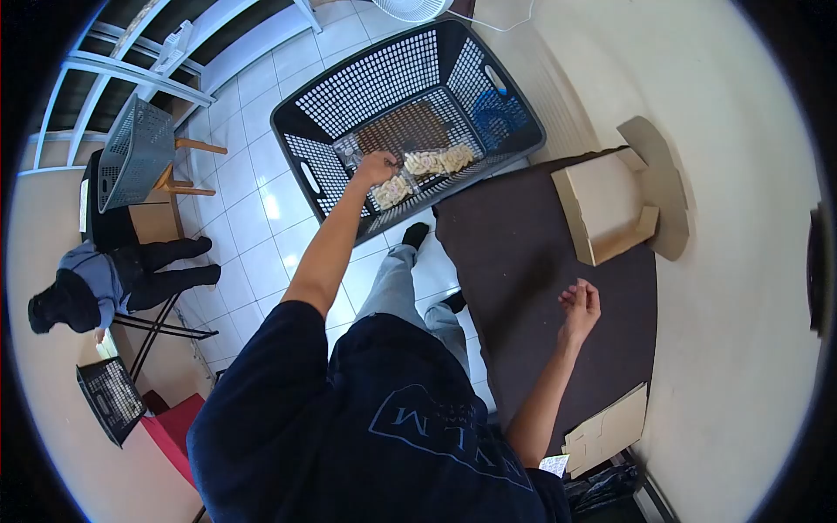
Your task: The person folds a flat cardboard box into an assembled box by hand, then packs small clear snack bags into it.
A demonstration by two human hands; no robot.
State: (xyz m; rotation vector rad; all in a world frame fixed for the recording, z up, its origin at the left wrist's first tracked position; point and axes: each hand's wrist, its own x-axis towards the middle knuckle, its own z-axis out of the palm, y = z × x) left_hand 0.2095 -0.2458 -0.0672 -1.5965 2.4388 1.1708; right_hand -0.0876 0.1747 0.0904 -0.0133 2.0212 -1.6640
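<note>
My left hand (377, 167) reaches into a large dark grey plastic basket (305, 96), its fingers curled closed. Whatever those fingers grip, if anything, is too small to make out. Close beside them are clear packets (436, 161) of pale, chunky pieces, and another pale packet (392, 193) sits just below the hand. My right hand (580, 309) hovers over the brown-covered table (523, 305), fingers loosely bent and apart, holding nothing visible. Nearest to it is an open cardboard box (602, 205) with its lid flap folded back toward the wall.
Flattened cardboard (610, 427) lies at the table's near end. A blue item (499, 118) shows in the basket's right end. Leftward, a person (105, 279) stands by a small black basket (112, 397), with a grey crate (138, 157) beyond. A white fan (414, 7) is at the top.
</note>
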